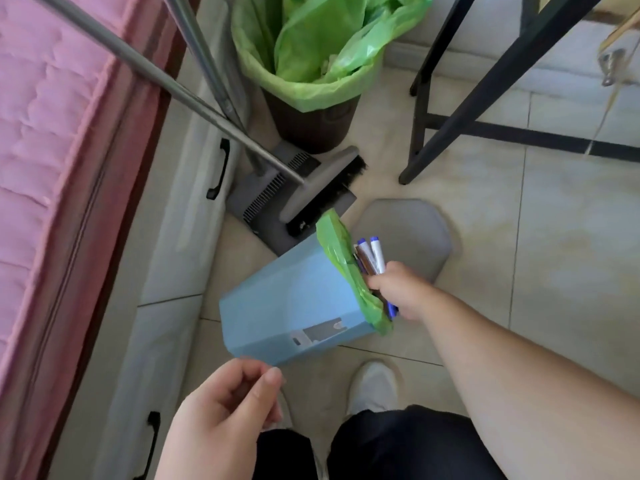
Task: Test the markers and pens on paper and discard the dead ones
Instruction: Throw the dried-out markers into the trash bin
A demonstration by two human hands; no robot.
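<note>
Pale floor tiles [571, 237] carry a tilted blue bin [294, 299] with a green liner [341, 258]. At its rim, the right hand [398, 289] grips a bunch of markers [372, 256], perhaps four. Nearer the camera, the left hand [225, 417] hangs loosely curled, holding nothing.

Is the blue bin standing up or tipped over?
Tipped. The blue bin shows its long side, and its green-lined mouth points sideways toward the right hand, which holds markers there.
</note>
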